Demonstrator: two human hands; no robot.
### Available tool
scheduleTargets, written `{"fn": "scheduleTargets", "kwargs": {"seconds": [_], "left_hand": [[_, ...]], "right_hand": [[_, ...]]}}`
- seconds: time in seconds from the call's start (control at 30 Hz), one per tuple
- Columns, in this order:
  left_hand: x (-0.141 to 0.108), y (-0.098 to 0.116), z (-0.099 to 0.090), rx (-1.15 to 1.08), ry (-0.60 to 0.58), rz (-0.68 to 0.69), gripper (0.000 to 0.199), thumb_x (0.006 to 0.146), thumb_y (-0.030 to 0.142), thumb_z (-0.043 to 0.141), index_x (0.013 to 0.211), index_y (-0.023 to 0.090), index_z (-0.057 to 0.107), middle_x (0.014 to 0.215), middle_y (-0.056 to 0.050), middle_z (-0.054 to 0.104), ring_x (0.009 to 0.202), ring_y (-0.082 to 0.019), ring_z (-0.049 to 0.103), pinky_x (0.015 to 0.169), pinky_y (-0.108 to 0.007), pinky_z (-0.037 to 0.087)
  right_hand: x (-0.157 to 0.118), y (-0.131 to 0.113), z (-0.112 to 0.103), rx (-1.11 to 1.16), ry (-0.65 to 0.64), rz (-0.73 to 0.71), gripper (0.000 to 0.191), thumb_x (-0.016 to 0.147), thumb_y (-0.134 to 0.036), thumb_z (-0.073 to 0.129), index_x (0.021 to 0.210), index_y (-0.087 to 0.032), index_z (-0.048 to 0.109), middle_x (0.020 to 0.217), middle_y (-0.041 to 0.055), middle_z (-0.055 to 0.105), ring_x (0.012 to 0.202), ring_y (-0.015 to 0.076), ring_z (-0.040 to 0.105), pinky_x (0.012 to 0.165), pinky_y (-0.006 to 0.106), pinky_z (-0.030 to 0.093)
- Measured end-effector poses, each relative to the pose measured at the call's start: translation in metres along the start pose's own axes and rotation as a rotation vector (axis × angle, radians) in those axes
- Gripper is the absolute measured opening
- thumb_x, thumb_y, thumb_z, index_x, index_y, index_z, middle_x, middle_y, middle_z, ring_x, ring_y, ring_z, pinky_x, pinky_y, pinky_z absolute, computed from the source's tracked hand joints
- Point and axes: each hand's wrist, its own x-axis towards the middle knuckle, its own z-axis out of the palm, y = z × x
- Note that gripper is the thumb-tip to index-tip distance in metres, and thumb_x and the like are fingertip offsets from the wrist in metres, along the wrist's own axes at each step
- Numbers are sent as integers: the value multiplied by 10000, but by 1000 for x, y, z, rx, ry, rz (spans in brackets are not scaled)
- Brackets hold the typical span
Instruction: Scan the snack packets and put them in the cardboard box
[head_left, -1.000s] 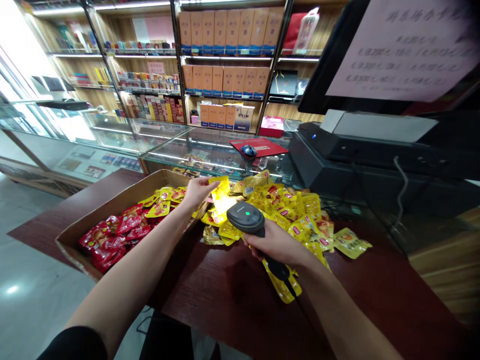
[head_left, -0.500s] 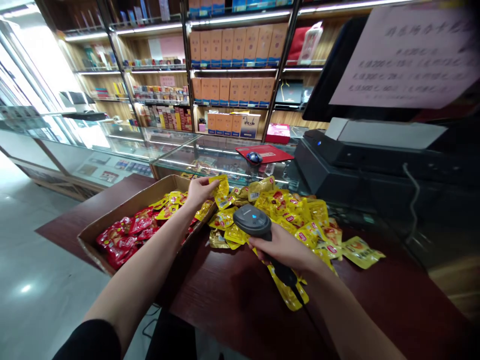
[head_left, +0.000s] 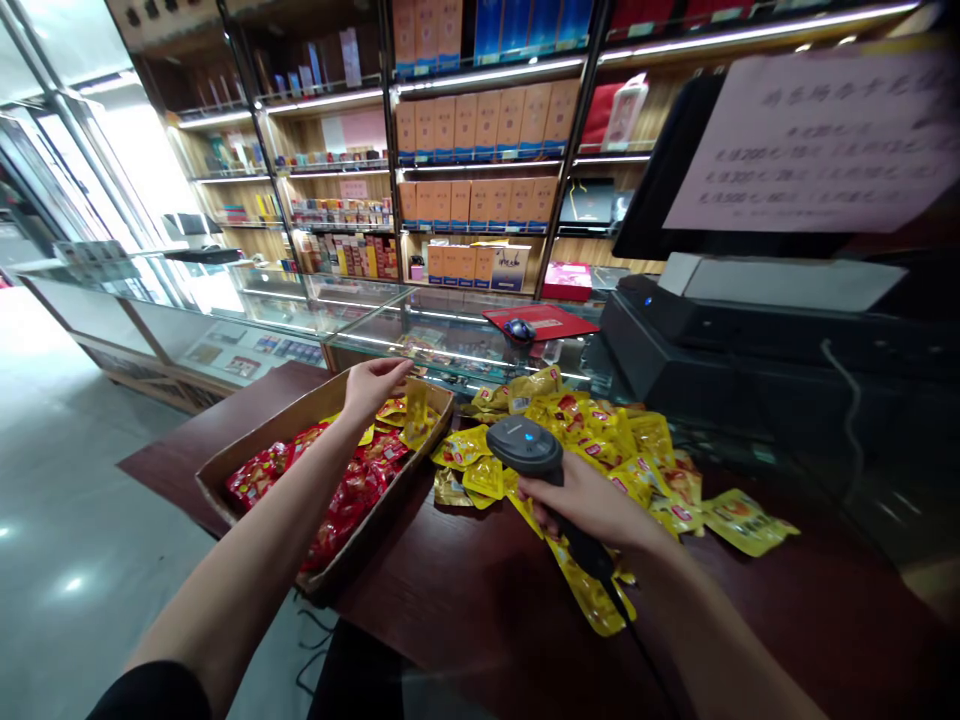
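Note:
My left hand (head_left: 375, 387) is over the open cardboard box (head_left: 247, 440), its fingers pinched together. A small yellow snack packet (head_left: 416, 412) hangs upright at the fingertips, above the box's right end. Inside the box lie red snack packets (head_left: 356, 500) with some yellow ones among them. My right hand (head_left: 585, 497) is wrapped round the handle of a black barcode scanner (head_left: 525, 445), its head facing left and a blue light lit on top. Under and behind the scanner spreads a loose pile of yellow snack packets (head_left: 577, 415).
The box and pile rest on a dark red-brown table (head_left: 450, 590). Behind stands a glass display counter (head_left: 360, 310) with a mouse (head_left: 519, 330) on a red mat (head_left: 562, 320). A black monitor (head_left: 645, 170) with a paper sheet is at the right. The scanner's cable (head_left: 637, 640) trails towards me.
My left hand has moved left with the yellow packet, from beside the pile to over the box. My right hand still holds the scanner above the pile. The view has shifted slightly.

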Motion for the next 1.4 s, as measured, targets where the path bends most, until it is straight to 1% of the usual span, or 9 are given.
{"fn": "scheduleTargets", "kwargs": {"seconds": [0.2,0.43,0.53,0.67,0.83,1.07,1.17,1.27,1.4], "left_hand": [[-10,4,40,34,-95,43,521,602,536,805,935,136,774,815,-81,746,672,-166,670,560,-266,579],[-32,-33,107,388,-388,144,289,727,400,725,902,178,785,838,-78,769,798,-226,717,730,-291,558],[-35,-46,111,581,-463,278,265,798,279,633,1011,189,764,1007,-83,758,967,-237,696,871,-298,523],[-40,-62,105,943,-578,380,526,761,78,529,1263,182,652,1130,-129,708,1048,-245,665,927,-304,486],[-50,-67,102,1133,-606,355,500,822,131,478,1308,136,598,1089,-176,708,1023,-286,674,895,-348,487],[-46,-53,99,1083,-591,347,528,744,195,610,1269,135,613,1078,-174,688,1030,-290,652,877,-328,481],[-42,-50,98,1012,-632,266,337,688,235,664,1012,158,717,936,-108,717,898,-256,668,787,-298,495],[-38,-50,96,786,-619,152,149,666,281,691,769,177,719,724,-35,704,743,-217,656,681,-277,493],[-33,-47,92,310,-487,46,278,622,338,760,842,169,740,788,-47,741,745,-211,674,656,-270,513]], "right_hand": [[-1,0,-5,-4,16,-44,178,791,-344,640,769,-200,539,515,-35,580,434,125,527,454,261,434],[-7,-7,-13,48,38,-47,163,781,-309,657,765,-204,533,513,-42,577,426,119,527,451,249,426],[-6,-5,-17,19,65,-46,142,798,-291,647,745,-211,542,531,-29,592,448,129,541,478,267,451],[-1,0,-20,-1,72,-22,156,797,-292,648,714,-217,539,537,-22,600,468,141,559,503,281,467],[6,6,-20,32,66,-1,149,781,-299,660,765,-218,537,540,-33,591,471,137,548,482,264,451],[9,10,-19,46,73,4,150,781,-295,659,793,-219,531,546,-39,588,471,133,544,500,271,458],[10,11,-19,37,73,-7,148,778,-298,659,784,-220,534,544,-38,586,470,135,545,500,272,459],[10,10,-17,22,66,-5,145,781,-300,656,791,-219,537,547,-34,590,471,132,543,499,269,459],[7,4,-11,17,61,13,161,765,-281,653,840,-217,526,538,-39,595,463,129,540,486,263,455]]}}
